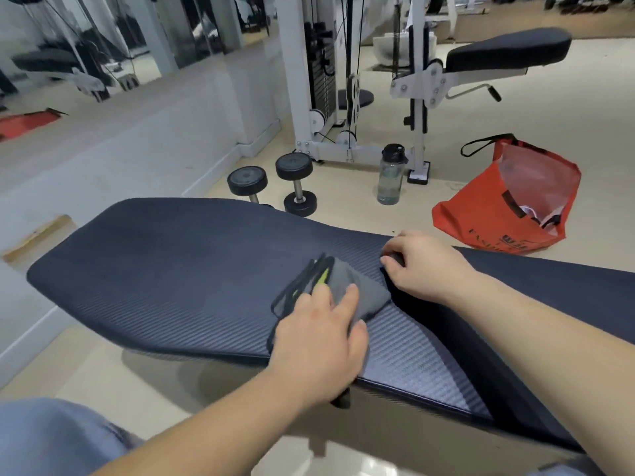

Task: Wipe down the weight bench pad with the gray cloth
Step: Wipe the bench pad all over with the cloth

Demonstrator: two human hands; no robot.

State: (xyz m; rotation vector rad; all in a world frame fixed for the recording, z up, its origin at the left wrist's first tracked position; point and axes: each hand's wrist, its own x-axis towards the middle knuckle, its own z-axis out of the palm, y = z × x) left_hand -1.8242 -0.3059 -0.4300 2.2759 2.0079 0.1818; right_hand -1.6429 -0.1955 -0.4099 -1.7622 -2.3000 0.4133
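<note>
Head view: my left hand (321, 334) lies flat, fingers spread, pressing the gray cloth (350, 290) onto the bench pad (165, 269) mid-length. Right hand (421, 266) curled, braced at the pad gap, gripping nothing I can see. Wiping looks underway; next, sweep toward the wide end.

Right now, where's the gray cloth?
In the head view, the gray cloth lies on the bench pad near its middle gap, pressed flat under the left hand, with the right hand just beside it.
</note>
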